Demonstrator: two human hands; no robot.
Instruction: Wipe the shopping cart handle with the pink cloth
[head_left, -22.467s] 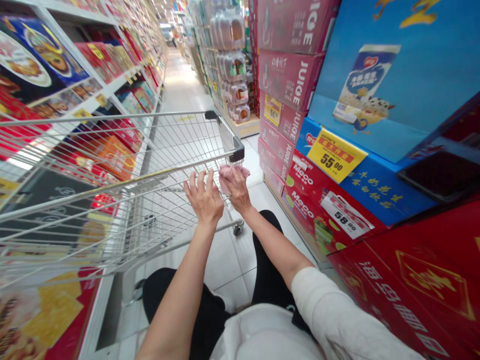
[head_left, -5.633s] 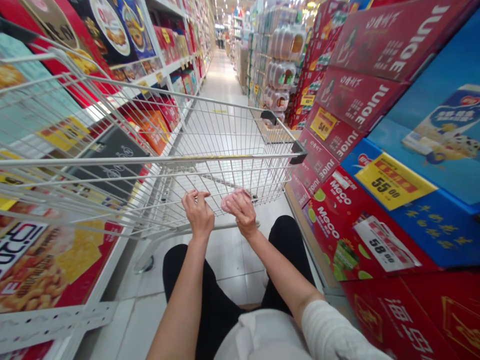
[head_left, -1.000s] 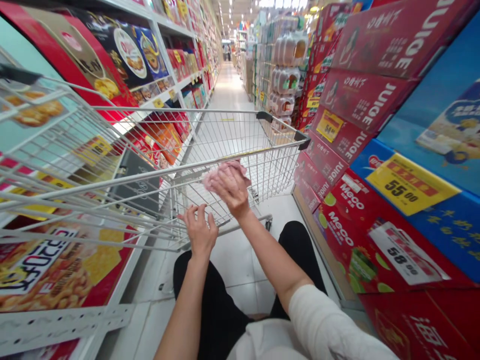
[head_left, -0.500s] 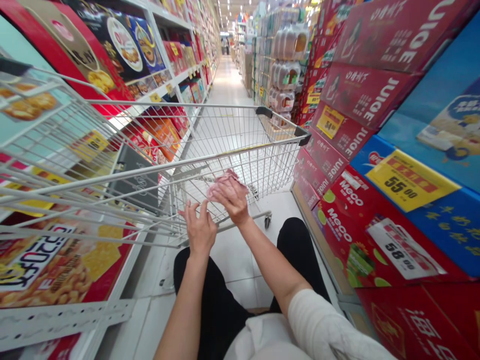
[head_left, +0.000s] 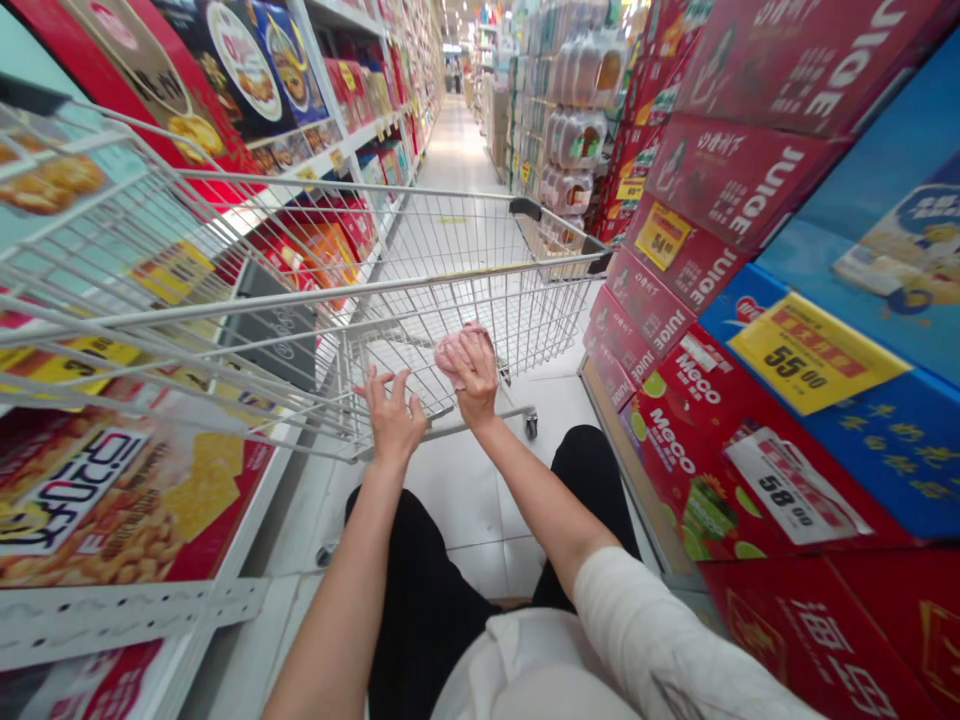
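A metal wire shopping cart [head_left: 420, 290] stands sideways right before me. My right hand [head_left: 477, 378] presses a bunched pink cloth [head_left: 453, 358] against the wires of its near side, fingers laid over the cloth. To the left of it, my left hand [head_left: 393, 412] is at the cart's lower near side with fingers spread and bent, nothing in them. Whether its fingertips touch the wires, I cannot tell.
Shelves of boxed snacks [head_left: 97, 490] line the left side, close to the cart. Stacked red drink cartons [head_left: 720, 450] with price tags rise on the right. Beyond the cart a tiled aisle [head_left: 454, 140] runs on between goods. A cart wheel [head_left: 531, 426] rests on the floor.
My right hand and the cloth have shifted slightly right along the cart's side, and the cloth looks more compact under the fingers. My left hand has moved slightly up, fingers still spread.
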